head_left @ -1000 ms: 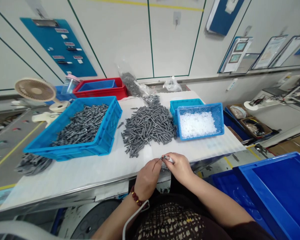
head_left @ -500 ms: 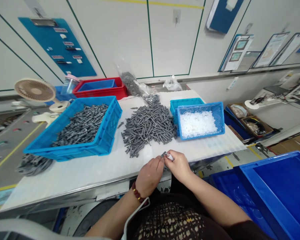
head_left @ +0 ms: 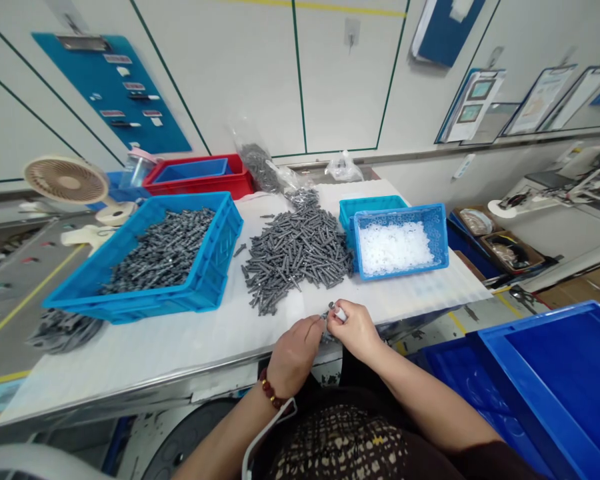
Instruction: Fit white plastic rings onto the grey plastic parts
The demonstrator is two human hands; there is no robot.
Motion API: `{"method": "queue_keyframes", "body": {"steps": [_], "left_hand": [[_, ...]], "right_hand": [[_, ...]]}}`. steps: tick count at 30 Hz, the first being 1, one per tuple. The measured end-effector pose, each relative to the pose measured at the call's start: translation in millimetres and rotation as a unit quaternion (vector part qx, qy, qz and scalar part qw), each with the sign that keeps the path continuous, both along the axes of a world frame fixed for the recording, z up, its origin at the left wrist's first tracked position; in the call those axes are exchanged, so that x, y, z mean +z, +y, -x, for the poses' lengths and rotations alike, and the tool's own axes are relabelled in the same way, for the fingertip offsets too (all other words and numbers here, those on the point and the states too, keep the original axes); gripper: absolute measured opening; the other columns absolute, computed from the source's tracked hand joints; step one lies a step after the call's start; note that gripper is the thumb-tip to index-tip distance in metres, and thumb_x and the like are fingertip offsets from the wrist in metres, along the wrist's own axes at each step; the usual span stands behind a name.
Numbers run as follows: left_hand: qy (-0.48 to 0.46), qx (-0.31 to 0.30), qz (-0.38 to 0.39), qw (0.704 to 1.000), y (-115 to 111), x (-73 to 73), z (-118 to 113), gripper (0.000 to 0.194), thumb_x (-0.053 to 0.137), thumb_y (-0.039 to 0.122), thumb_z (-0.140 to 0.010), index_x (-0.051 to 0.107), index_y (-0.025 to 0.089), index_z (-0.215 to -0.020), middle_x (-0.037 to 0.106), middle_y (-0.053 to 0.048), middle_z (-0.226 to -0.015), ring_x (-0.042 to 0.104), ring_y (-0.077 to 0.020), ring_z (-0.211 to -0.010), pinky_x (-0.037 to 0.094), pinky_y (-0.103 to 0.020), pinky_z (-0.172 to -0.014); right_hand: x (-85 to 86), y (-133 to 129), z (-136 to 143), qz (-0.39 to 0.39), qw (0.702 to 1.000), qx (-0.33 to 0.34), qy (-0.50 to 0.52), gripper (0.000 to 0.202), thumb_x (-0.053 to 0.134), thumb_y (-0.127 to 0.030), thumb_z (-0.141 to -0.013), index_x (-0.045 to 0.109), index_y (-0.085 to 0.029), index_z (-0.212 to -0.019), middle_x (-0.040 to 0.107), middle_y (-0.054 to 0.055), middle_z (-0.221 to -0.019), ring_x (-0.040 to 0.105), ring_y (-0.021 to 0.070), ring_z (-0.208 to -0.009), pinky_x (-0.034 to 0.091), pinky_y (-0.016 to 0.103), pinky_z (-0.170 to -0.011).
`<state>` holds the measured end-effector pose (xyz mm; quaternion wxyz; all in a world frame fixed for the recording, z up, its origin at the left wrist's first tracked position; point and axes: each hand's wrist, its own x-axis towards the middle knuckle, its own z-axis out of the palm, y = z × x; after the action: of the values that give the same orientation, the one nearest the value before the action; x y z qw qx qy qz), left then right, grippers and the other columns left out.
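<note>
My left hand [head_left: 295, 350] is closed in a pinch on a small slim grey part [head_left: 324, 316], mostly hidden by the fingers. Beside it, my right hand [head_left: 356, 331] grips a short white cylindrical piece with a grey end [head_left: 340, 313]; its exact kind is unclear. Both hands are at the table's front edge, fingertips close together. Just beyond them lies a heap of slim grey ribbed parts resembling wall plugs [head_left: 300, 250]. Small white ring-like pieces [head_left: 395, 247] fill a tilted blue bin [head_left: 443, 233] to the right.
A large blue crate [head_left: 220, 267] of grey parts stands left, near a fan [head_left: 67, 180]. Behind are a red bin [head_left: 243, 180] and a plastic bag of grey parts [head_left: 260, 163]. A teal bin [head_left: 347, 208] supports the tilted bin. Blue trays [head_left: 545, 387] sit low at right.
My hands have drawn slightly apart, the left shifting a little left and down. The grey end on the white piece in my right hand now shows more clearly.
</note>
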<state>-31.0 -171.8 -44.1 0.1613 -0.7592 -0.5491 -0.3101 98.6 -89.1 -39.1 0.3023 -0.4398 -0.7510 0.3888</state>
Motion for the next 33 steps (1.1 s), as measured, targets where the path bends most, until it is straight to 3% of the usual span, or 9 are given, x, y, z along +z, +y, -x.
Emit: {"method": "queue_keyframes", "body": {"steps": [6, 12, 16, 19, 22, 24, 28, 30, 33], "left_hand": [[-0.263, 0.031, 0.128, 0.956, 4, 7.3, 5, 0.021, 0.045, 0.007, -0.075, 0.061, 0.018, -0.083, 0.068, -0.003, -0.079, 0.064, -0.0151, -0.072, 0.052, -0.025, -0.068], [-0.534, 0.103, 0.272, 0.794, 9, 16.7, 2, 0.016, 0.063, 0.033, -0.070, 0.061, 0.017, -0.073, 0.056, 0.005, -0.048, 0.053, -0.0117, -0.047, 0.042, -0.022, -0.051], [-0.668, 0.065, 0.305, 0.676, 11, 20.0, -2, 0.026, 0.066, 0.038, -0.066, 0.055, 0.016, -0.073, 0.054, 0.005, -0.049, 0.039, -0.0062, -0.039, 0.027, -0.017, -0.039], [-0.743, 0.018, 0.328, 0.583, 12, 24.1, 6, 0.027, 0.068, 0.034, -0.064, 0.050, 0.016, -0.072, 0.059, 0.002, -0.061, 0.046, -0.0069, -0.049, 0.025, -0.015, -0.039], [-0.772, -0.013, 0.342, 0.536, 18, 27.5, 20, 0.025, 0.067, 0.026, -0.063, 0.047, 0.018, -0.077, 0.059, 0.000, -0.072, 0.054, -0.0096, -0.062, 0.031, -0.014, -0.043], [-0.728, -0.020, 0.352, 0.588, 29, 28.2, 27, 0.022, 0.062, 0.027, -0.066, 0.050, 0.018, -0.083, 0.056, 0.001, -0.070, 0.054, -0.0099, -0.060, 0.035, -0.016, -0.045], [-0.339, 0.041, 0.365, 0.866, 65, 24.4, 23, 0.018, 0.053, 0.033, -0.079, 0.054, 0.017, -0.070, 0.056, 0.001, -0.064, 0.056, -0.0135, -0.063, 0.043, -0.023, -0.058], [-0.253, 0.070, 0.348, 0.900, 85, 19.5, 13, 0.018, 0.055, 0.031, -0.080, 0.055, 0.017, -0.068, 0.061, -0.004, -0.076, 0.058, -0.0183, -0.079, 0.044, -0.028, -0.074], [-0.202, 0.092, 0.349, 0.910, 106, 11.0, -1, 0.007, 0.059, 0.019, -0.078, 0.057, 0.016, -0.072, 0.062, -0.007, -0.084, 0.059, -0.0225, -0.089, 0.043, -0.033, -0.082]], "right_hand": [[5.7, 2, -5, 0.005, 0.995, 0.092, 0.035, 0.018, 0.046, -0.017, -0.068, 0.062, -0.018, -0.078, 0.060, -0.002, -0.064, 0.051, 0.0108, -0.056, 0.039, 0.019, -0.057], [18.2, 5, -11, -0.030, 0.989, 0.136, -0.058, 0.015, 0.053, -0.018, -0.071, 0.066, -0.019, -0.078, 0.061, -0.002, -0.061, 0.050, 0.0106, -0.055, 0.035, 0.018, -0.055], [17.8, 7, -13, -0.025, 0.988, 0.130, -0.080, 0.008, 0.054, -0.017, -0.071, 0.061, -0.019, -0.070, 0.056, -0.003, -0.057, 0.047, 0.0101, -0.053, 0.033, 0.019, -0.054], [17.6, 14, -21, -0.002, 0.989, 0.132, -0.068, 0.008, 0.052, -0.022, -0.074, 0.057, -0.020, -0.080, 0.051, -0.005, -0.058, 0.045, 0.0104, -0.052, 0.034, 0.020, -0.054], [19.9, 25, -34, -0.012, 0.987, 0.152, -0.059, 0.012, 0.043, -0.028, -0.083, 0.052, -0.020, -0.084, 0.053, -0.003, -0.065, 0.049, 0.0126, -0.058, 0.036, 0.022, -0.057], [21.5, 33, -42, -0.023, 0.984, 0.167, -0.062, 0.020, 0.037, -0.031, -0.088, 0.053, -0.019, -0.084, 0.057, 0.001, -0.072, 0.052, 0.0145, -0.065, 0.039, 0.024, -0.061], [20.6, 43, -53, -0.030, 0.981, 0.182, -0.064, 0.024, 0.038, -0.034, -0.090, 0.055, -0.020, -0.098, 0.063, 0.004, -0.087, 0.058, 0.0173, -0.078, 0.042, 0.026, -0.070], [18.5, 45, -56, -0.030, 0.982, 0.172, -0.066, 0.027, 0.036, -0.035, -0.091, 0.055, -0.020, -0.104, 0.064, 0.005, -0.095, 0.059, 0.0188, -0.086, 0.043, 0.028, -0.075], [15.6, 46, -59, -0.032, 0.985, 0.151, -0.077, 0.031, 0.033, -0.037, -0.092, 0.054, -0.020, -0.107, 0.064, 0.006, -0.095, 0.059, 0.0196, -0.086, 0.044, 0.030, -0.077]]}}
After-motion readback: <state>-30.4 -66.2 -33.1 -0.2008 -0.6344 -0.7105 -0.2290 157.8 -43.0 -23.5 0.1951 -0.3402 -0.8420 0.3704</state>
